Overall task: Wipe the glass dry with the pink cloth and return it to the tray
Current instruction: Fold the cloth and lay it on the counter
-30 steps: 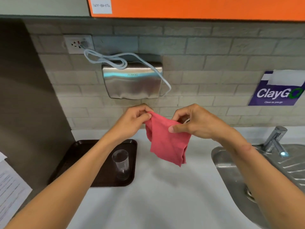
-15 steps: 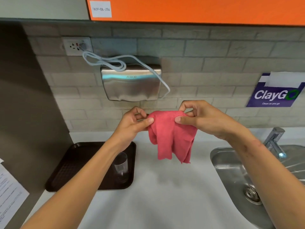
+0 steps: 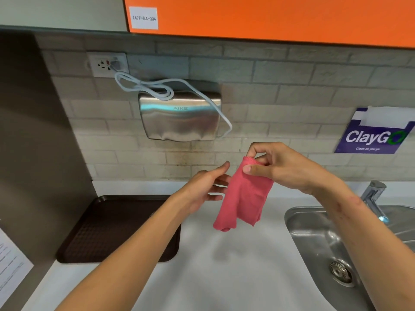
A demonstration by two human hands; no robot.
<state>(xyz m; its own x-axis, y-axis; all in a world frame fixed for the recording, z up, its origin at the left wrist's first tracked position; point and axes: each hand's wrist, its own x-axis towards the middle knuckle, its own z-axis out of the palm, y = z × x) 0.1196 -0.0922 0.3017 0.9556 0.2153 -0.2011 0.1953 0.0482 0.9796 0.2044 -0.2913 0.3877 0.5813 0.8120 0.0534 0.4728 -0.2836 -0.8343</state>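
The pink cloth (image 3: 243, 196) hangs folded over the white counter, pinched at its top edge by my right hand (image 3: 283, 164). My left hand (image 3: 207, 187) is open just left of the cloth, fingers spread and touching its side, holding nothing. The dark brown tray (image 3: 107, 230) lies on the counter at the left. The glass is hidden behind my left forearm; only a faint bit of rim shows near the arm.
A steel sink (image 3: 350, 254) with a tap (image 3: 372, 198) is at the right. A steel hand dryer (image 3: 179, 117) with a white cord hangs on the tiled wall. A paper sheet (image 3: 11, 265) sits at the far left.
My left hand has let go of the cloth's top edge and opened. The cloth now hangs from my right hand alone, bunched narrower. My left forearm now covers the glass.
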